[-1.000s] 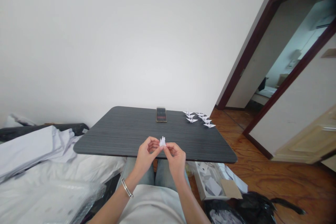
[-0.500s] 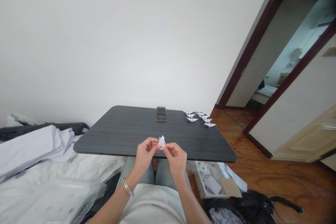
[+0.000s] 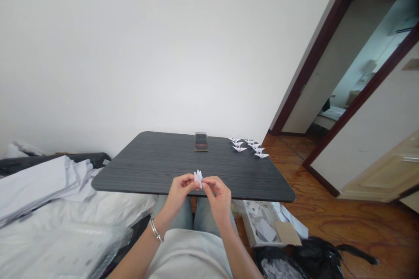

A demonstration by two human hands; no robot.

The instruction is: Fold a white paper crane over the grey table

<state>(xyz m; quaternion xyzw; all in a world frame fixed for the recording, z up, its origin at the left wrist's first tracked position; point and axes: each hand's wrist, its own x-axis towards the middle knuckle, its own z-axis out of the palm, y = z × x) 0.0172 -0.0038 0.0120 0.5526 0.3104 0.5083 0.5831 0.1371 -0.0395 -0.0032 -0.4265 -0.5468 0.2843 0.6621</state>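
Observation:
Over the near edge of the dark table (image 3: 157, 157), a small folded piece of white paper (image 3: 198, 177) is held upright, its pointed tips facing up. My left hand (image 3: 180, 188) pinches its left side between thumb and fingers. From the other side my right hand (image 3: 217, 191) grips it the same way, thumb towards me. The fingertips cover the paper's lower part. Several white paper cranes (image 3: 239, 149) stand in two rows at the table's far right.
A phone (image 3: 201, 142) lies near the wall. White sheets (image 3: 39, 183) are piled on the bedding at left. Right of my legs, on the wooden floor, sit a box of papers (image 3: 258, 226) and black plastic bags (image 3: 317, 257).
The folded paper has shifted slightly left and its upper points look more spread. Both hands have moved a little left with it and keep their pinch.

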